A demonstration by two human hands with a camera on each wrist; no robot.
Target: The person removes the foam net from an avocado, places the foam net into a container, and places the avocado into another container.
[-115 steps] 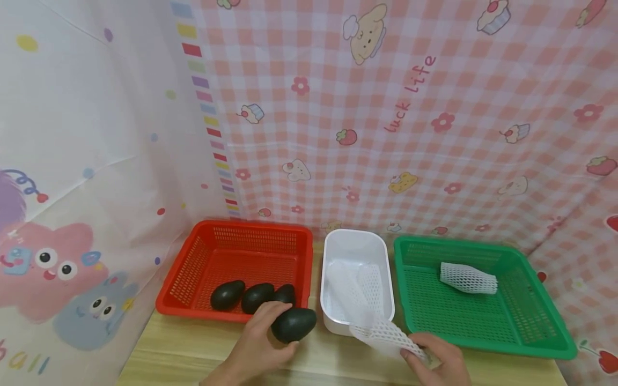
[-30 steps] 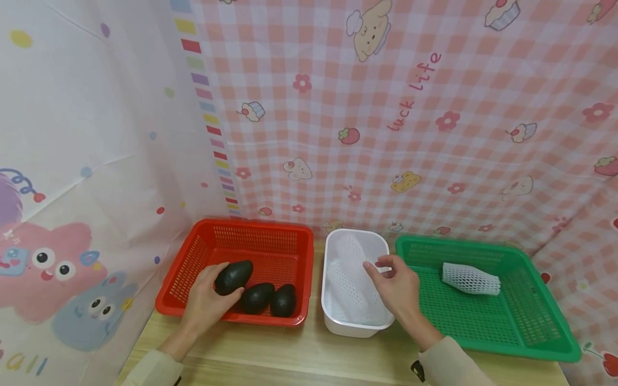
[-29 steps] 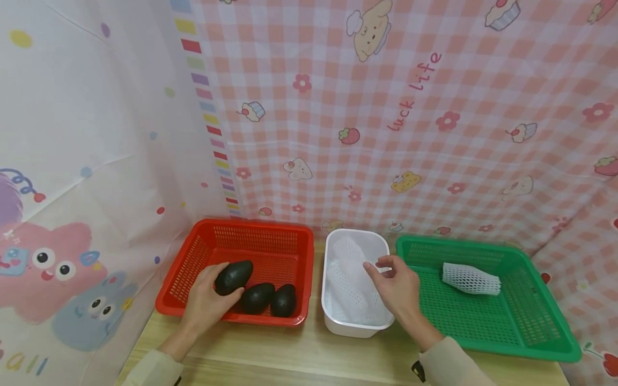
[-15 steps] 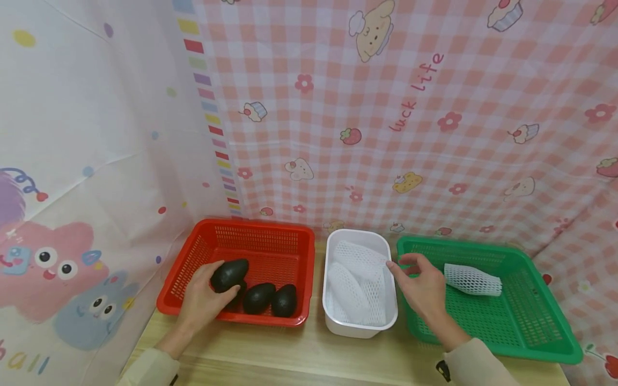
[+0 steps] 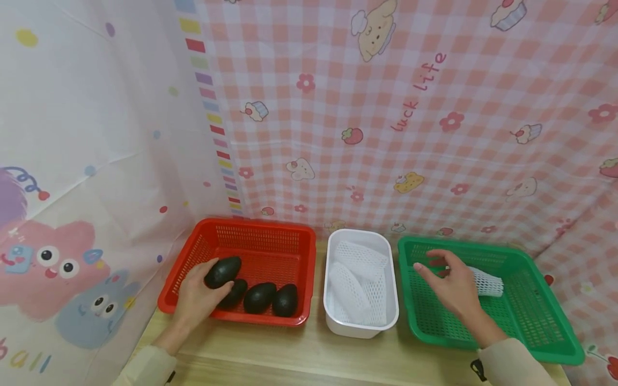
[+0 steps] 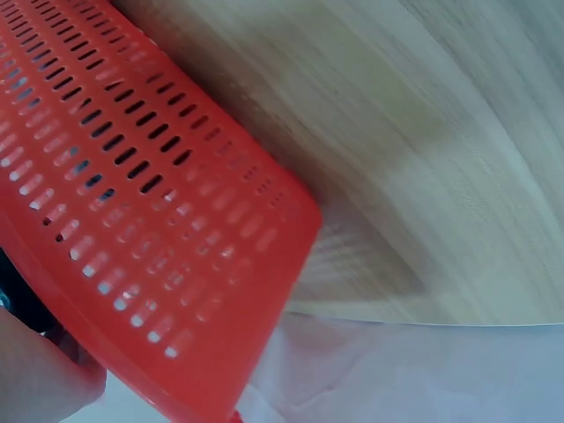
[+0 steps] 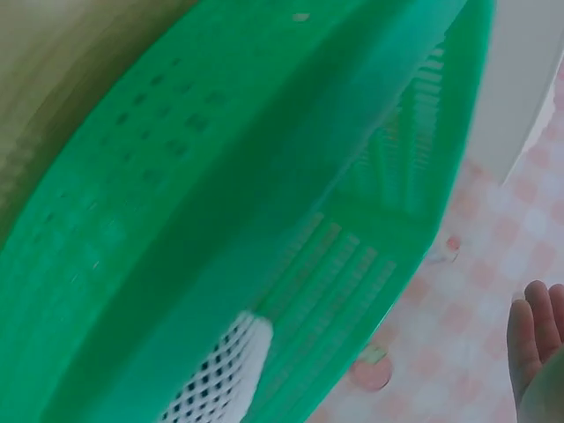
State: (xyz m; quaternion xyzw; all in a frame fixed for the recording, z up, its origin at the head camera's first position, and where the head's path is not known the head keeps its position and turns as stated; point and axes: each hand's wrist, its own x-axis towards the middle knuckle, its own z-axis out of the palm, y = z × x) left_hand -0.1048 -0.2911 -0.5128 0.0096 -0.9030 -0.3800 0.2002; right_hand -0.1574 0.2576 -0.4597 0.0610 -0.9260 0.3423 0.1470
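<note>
My left hand [image 5: 197, 297] grips a dark avocado [image 5: 224, 271] at the left of the red basket [image 5: 263, 262]. Three more avocados [image 5: 260, 298] lie in a row along the basket's front side. Over the green basket [image 5: 434, 308], my right hand [image 5: 456, 284] hovers with nothing in it, fingers and thumb apart. Behind it lies a white foam net sleeve [image 5: 490, 284], partly hidden by the hand; dark spots show through its mesh in the right wrist view. The left wrist view shows mostly the red basket's outer wall [image 6: 167, 211].
Between the baskets stands a white plastic tub [image 5: 363, 328] with several foam net sleeves [image 5: 350, 292] inside. All three containers rest on a wooden table [image 5: 289, 348]. A pink checked cloth [image 5: 328, 177] hangs close behind them.
My right hand let the net sleeve go into the white tub and moved right over the green basket. My left hand carried its avocado into the red basket and shifted leftward.
</note>
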